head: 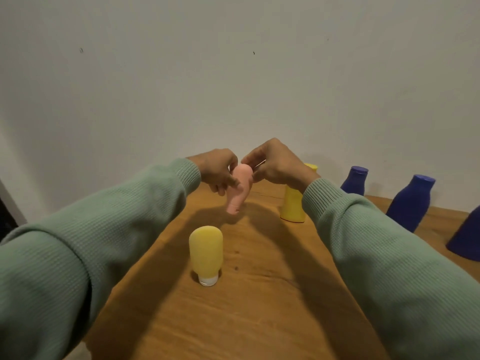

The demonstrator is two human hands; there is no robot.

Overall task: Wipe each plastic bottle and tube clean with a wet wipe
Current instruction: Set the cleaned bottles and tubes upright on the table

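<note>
Below, a broad orange-brown wooden table (259, 320) against a plain pale wall (233, 74). Well off to the right, three dark blue plastic bottles (410, 201), upright and out of harm's way for now. Closer in, just behind the right green ribbed sleeve (389, 255), a tall yellow plastic bottle (292, 206), likely to topple under a careless sweep of that forearm. Nearer the camera, between the two arms, a squat yellow soft-plastic tube (206, 252) balanced on its small white cap. Top-heavy by the look of it, apt to tip at a nudge from either arm.

Raised clear of the table, between the two yellow containers, a small pale pink soft-plastic tube (240, 188), tilted, cap end down. Gripped at its upper half by the left hand (217, 172), fingers curled round it. Pinched at the rounded top by the right hand (275, 165), fingertips closed there. Prone to slip and drop onto the table if slick from wiping, with both holds on the same end.

Matte, smooth, evenly pink, no dirt visible, slightly blurred. At the right fingertips, a thin pale sliver (260, 163), perhaps the wet wipe, too small to tell.
</note>
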